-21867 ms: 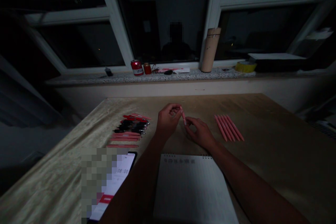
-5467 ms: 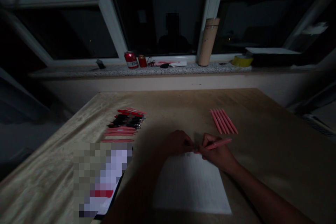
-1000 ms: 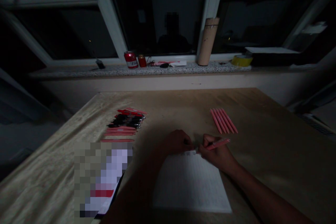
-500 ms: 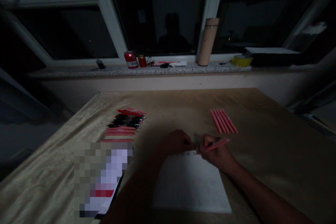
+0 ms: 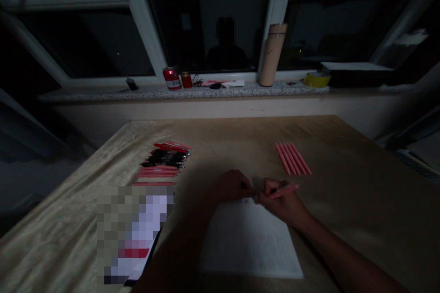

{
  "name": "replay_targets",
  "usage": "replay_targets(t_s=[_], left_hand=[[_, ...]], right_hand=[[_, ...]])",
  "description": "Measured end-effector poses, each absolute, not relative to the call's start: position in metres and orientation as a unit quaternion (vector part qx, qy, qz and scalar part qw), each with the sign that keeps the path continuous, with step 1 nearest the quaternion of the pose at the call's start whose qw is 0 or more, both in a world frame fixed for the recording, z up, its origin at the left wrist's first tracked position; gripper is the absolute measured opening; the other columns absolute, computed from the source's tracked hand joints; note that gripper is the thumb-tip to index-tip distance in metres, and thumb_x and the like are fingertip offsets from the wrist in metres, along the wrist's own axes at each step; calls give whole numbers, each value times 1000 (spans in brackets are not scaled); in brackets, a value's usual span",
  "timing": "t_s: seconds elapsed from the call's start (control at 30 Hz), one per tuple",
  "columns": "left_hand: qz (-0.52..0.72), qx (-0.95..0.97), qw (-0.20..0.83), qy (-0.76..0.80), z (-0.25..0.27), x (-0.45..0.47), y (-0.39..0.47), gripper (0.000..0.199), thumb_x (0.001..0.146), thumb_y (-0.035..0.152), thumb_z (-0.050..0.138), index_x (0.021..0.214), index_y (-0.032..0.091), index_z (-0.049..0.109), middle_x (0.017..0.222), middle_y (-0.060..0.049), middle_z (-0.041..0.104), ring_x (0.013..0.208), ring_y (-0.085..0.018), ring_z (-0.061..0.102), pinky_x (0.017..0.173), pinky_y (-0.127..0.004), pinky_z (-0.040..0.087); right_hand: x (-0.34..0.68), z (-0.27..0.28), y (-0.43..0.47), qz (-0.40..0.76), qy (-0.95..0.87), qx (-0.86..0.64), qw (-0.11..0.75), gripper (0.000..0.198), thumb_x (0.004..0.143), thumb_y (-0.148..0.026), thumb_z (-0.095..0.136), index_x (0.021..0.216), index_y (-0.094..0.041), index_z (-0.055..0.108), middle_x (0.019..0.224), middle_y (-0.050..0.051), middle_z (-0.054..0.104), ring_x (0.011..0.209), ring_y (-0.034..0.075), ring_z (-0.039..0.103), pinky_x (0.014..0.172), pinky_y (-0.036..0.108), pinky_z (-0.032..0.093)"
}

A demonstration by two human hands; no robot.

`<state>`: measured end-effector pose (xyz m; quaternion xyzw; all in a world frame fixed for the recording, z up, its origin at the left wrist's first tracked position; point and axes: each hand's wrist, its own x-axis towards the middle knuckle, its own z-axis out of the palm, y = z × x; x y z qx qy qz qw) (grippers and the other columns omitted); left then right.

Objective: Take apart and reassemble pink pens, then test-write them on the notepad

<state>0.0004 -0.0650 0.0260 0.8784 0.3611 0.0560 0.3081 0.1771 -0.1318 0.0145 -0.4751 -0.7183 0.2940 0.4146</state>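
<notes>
My right hand [image 5: 282,201] is closed around a pink pen [image 5: 286,190], its tip end down at the top right of a white sheet of paper [image 5: 252,247]. The pen slants, with its back end toward the right. My left hand [image 5: 233,186] rests at the sheet's top edge, fingers curled together and close to the right hand's fingertips. What those left fingers pinch, if anything, is hidden in shadow. Small dark marks show on the paper between the hands. Fine lines seem to cover the sheet, too dim to read.
Several pink pens [image 5: 293,158] lie side by side at the right. Black pens [image 5: 167,158] lie at the left with red and pink ones around them. A pixelated phone-like device [image 5: 151,224] is at the near left. The windowsill [image 5: 137,94] holds cans, a bottle [image 5: 273,55] and tape [image 5: 316,80].
My right hand has shifted slightly left, and the pen's back end has dipped a little lower and to the left. My left hand has barely moved.
</notes>
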Motion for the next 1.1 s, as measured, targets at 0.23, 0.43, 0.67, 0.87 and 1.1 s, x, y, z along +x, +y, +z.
replay_targets(t_s=[0.23, 0.43, 0.67, 0.87, 1.1], left_hand=[[56, 875, 315, 364, 29, 0, -66, 26, 77, 35, 58, 77, 14, 72, 65, -1, 65, 60, -9, 55, 57, -19, 35], [60, 874, 320, 361, 29, 0, -66, 31, 78, 40, 57, 76, 13, 72, 63, -2, 65, 59, -10, 55, 56, -20, 34], [55, 875, 318, 361, 27, 0, -66, 25, 76, 35, 58, 78, 15, 72, 68, -1, 67, 62, -10, 56, 58, -19, 35], [57, 874, 317, 365, 28, 0, -66, 29, 77, 39, 58, 76, 14, 72, 65, -1, 66, 60, -9, 54, 57, -19, 34], [57, 878, 312, 360, 24, -1, -64, 25, 77, 35, 58, 77, 14, 72, 65, -1, 66, 60, -9, 56, 56, -19, 34]], right_hand=[[176, 15, -132, 289, -688, -508, 430, 31, 78, -28, 55, 56, -21, 34, 48, -6, 38, 43, 8, 37, 42, 20, 25], [176, 15, -132, 292, -719, -481, 407, 34, 79, -33, 57, 55, -20, 38, 49, -4, 43, 45, 8, 38, 43, 21, 25], [177, 15, -132, 286, -693, -502, 431, 32, 78, -28, 55, 55, -21, 33, 47, -5, 40, 43, 8, 39, 41, 20, 27], [178, 13, -132, 285, -716, -488, 409, 33, 79, -31, 57, 56, -20, 37, 49, -4, 43, 45, 8, 40, 43, 21, 27], [178, 14, -133, 312, -684, -511, 418, 31, 79, -27, 55, 57, -22, 34, 47, -5, 45, 42, 9, 45, 41, 20, 29]])
